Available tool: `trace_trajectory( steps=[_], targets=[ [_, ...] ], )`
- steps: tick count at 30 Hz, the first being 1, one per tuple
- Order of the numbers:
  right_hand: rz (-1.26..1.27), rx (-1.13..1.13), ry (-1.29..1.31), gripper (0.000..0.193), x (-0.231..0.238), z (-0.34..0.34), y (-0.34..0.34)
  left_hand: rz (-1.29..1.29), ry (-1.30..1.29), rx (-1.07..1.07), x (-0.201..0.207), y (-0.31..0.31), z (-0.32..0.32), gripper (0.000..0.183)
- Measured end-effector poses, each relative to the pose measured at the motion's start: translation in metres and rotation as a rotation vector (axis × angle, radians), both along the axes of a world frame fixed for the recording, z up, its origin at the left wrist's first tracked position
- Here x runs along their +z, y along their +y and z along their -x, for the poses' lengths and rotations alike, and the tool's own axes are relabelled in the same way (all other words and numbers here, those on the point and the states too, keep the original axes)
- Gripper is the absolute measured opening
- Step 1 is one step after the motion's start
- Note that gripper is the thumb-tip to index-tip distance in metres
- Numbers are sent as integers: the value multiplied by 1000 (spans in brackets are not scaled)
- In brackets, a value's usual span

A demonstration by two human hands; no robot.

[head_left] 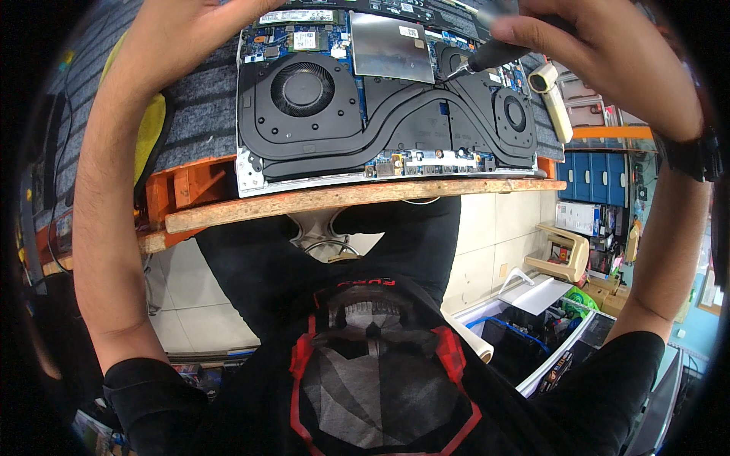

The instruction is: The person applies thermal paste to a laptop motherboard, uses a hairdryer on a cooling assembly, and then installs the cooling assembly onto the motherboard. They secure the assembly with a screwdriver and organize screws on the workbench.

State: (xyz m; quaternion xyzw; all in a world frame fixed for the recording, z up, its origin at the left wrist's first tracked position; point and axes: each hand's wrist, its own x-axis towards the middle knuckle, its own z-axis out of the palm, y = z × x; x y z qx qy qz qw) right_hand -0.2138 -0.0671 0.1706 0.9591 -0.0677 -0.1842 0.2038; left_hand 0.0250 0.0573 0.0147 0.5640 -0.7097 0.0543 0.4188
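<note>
An opened laptop lies on the bench with its insides showing: two black fans, dark curved heat pipes, blue circuit board and a silver metal plate. My right hand is closed around a screwdriver with a dark handle. Its metal tip points down at the black cooling part, just right of the silver plate's lower corner. My left hand reaches over the laptop's far left corner; most of its fingers are cut off by the upper edge of the picture, so what they touch is hidden.
A grey striped mat lies under the laptop, near the bench's worn wooden edge. Beside the laptop's right side lies a cream tube-shaped object. A yellow item sits by my left forearm. Blue drawers and an open box stand lower right.
</note>
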Motion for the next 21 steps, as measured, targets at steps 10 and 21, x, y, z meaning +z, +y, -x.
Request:
trace_trajectory(
  steps=[10, 21],
  targets=[
    [-7, 7, -8, 42, 1, 1, 0, 49, -46, 2, -8, -3, -5, 13],
    [2, 17, -15, 43, -3, 3, 0, 24, -116, 94, 11, 8, 18, 15]
  ],
)
